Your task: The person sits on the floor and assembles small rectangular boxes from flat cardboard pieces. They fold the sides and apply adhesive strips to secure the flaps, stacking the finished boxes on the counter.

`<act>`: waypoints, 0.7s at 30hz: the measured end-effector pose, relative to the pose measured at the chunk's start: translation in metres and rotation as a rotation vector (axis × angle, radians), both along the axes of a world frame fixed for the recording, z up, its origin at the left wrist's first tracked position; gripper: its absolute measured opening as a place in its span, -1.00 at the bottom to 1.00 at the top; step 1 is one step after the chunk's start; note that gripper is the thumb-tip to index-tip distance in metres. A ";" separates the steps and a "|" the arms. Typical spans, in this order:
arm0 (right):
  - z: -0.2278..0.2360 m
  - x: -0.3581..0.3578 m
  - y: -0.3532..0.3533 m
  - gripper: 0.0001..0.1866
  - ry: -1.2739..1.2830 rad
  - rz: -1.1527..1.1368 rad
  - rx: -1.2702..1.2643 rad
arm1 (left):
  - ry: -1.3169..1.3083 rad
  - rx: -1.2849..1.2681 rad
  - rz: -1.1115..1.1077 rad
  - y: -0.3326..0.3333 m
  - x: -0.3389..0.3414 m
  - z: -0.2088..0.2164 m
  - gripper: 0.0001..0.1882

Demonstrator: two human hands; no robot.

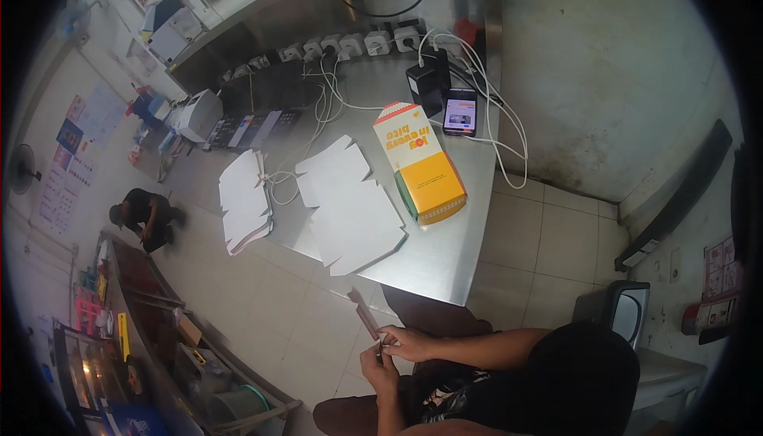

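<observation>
Black sleeve (588,368) up close, then left hand (379,366) and right hand (408,344), fingers meeting by one brownish strip (365,316) below the tabletop (447,265) edge — can't tell the grip. Up top: two white cardboard piles (350,212), one yellow-white carton (421,164), one lit phone (460,112), messy white cables (526,152).

We see inverted orange lettering (408,138) on the yellow-and-white carton (433,189); print on the phone (460,112) and wall posters (70,135) is illegible.
</observation>
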State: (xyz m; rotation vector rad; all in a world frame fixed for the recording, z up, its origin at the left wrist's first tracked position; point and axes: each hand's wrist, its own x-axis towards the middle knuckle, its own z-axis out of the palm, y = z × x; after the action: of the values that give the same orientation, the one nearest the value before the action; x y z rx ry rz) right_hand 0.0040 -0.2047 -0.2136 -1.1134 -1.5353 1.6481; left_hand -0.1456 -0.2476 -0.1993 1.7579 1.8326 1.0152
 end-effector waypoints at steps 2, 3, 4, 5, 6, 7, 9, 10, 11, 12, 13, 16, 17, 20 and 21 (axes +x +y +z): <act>0.002 -0.003 0.002 -0.37 -0.005 -0.009 -0.020 | 0.066 0.000 -0.013 -0.005 0.000 -0.004 -0.89; 0.004 -0.006 0.004 -0.36 -0.021 0.009 -0.034 | 0.099 0.008 -0.022 -0.009 -0.002 -0.005 -0.89; 0.005 -0.009 0.005 -0.35 -0.037 0.029 -0.050 | 0.131 0.017 -0.030 -0.014 -0.005 -0.007 -0.89; 0.005 -0.013 0.006 -0.33 -0.047 0.021 -0.027 | 0.162 0.029 -0.023 -0.018 -0.006 -0.007 -0.88; 0.005 -0.013 0.006 -0.37 -0.064 -0.007 -0.012 | 0.200 0.014 -0.034 -0.021 -0.006 -0.009 -0.87; 0.004 -0.014 0.005 -0.42 -0.080 -0.031 0.003 | 0.237 -0.003 -0.039 -0.025 -0.006 -0.011 -0.86; 0.000 -0.019 0.007 -0.50 -0.137 -0.064 0.050 | 0.264 0.010 -0.030 -0.029 -0.006 -0.012 -0.85; -0.007 -0.020 0.009 -0.55 -0.179 -0.080 0.075 | 0.252 0.034 -0.023 -0.030 -0.005 -0.013 -0.84; -0.016 -0.021 0.011 -0.59 -0.223 -0.093 0.104 | 0.238 0.059 -0.011 -0.030 -0.004 -0.015 -0.83; -0.024 -0.023 0.012 -0.62 -0.244 -0.100 0.135 | 0.129 0.023 0.040 -0.031 -0.004 -0.018 -0.83; -0.033 -0.026 0.010 -0.65 -0.265 -0.108 0.166 | 0.017 -0.011 0.090 -0.032 -0.003 -0.020 -0.83; -0.029 -0.026 0.012 -0.72 -0.202 -0.106 0.150 | -0.242 -0.147 0.264 -0.034 -0.010 -0.036 -0.83; -0.030 -0.026 0.011 -0.73 -0.173 -0.111 0.174 | -0.320 -0.194 0.316 -0.034 -0.012 -0.040 -0.83; -0.041 -0.026 0.012 -0.73 -0.167 -0.127 0.274 | -0.601 -0.264 0.378 -0.026 -0.015 -0.039 -0.83; -0.038 -0.025 0.010 -0.72 -0.196 -0.123 0.314 | -0.633 -0.261 0.398 -0.026 -0.016 -0.036 -0.84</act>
State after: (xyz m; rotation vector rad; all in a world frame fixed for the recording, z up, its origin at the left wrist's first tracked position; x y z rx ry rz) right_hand -0.0206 -0.1948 -0.2520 -1.1945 -1.7393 1.1947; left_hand -0.1614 -0.2733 -0.2358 0.8001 1.8012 1.2286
